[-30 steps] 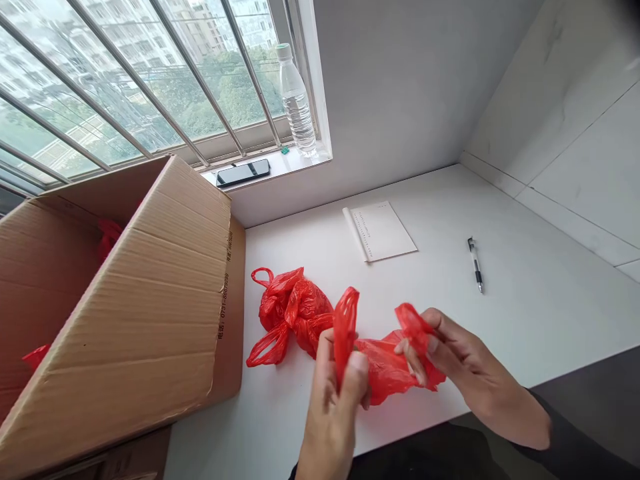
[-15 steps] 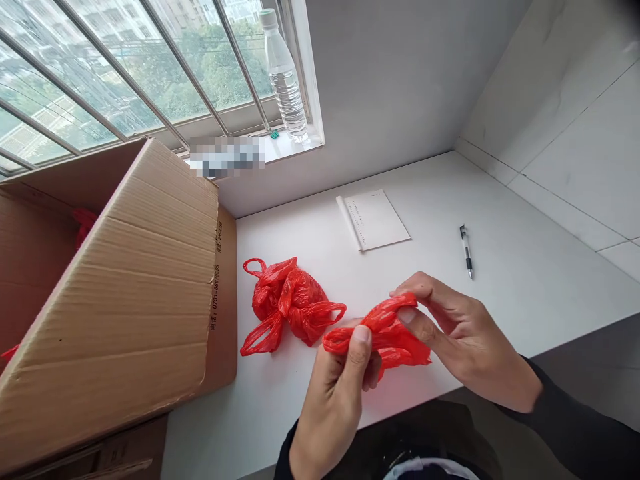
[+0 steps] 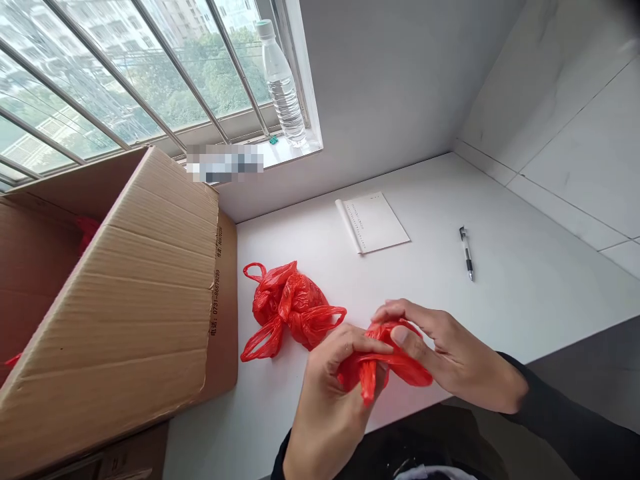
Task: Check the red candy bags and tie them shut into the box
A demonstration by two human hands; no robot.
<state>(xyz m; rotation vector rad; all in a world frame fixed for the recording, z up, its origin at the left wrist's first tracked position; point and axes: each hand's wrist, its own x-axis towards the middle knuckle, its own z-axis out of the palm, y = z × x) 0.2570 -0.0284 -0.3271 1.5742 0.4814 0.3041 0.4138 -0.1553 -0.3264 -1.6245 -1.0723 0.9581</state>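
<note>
Near the front edge of the white tabletop [image 3: 280, 427], in the head view, a red plastic carrier bag [image 3: 411, 371] is held up between the two hands. The left hand [image 3: 330, 400] grips its gathered plastic, a short end poking out below the fingers; the right hand [image 3: 457, 353] pinches the far side between thumb and fingers. Gripping it from both sides probably keeps the slippery film taut and bunched. What the bag contains is hidden.

Just beside the left hand lie bunched red bags [image 3: 303, 303], loops splayed outward, apparently because they are knotted. A cardboard box [image 3: 145, 287] stands at the left, its mouth facing away from them, with red plastic inside. The notepad [image 3: 380, 223] and gel pen [image 3: 467, 257] lie farther back, perhaps to leave working room.
</note>
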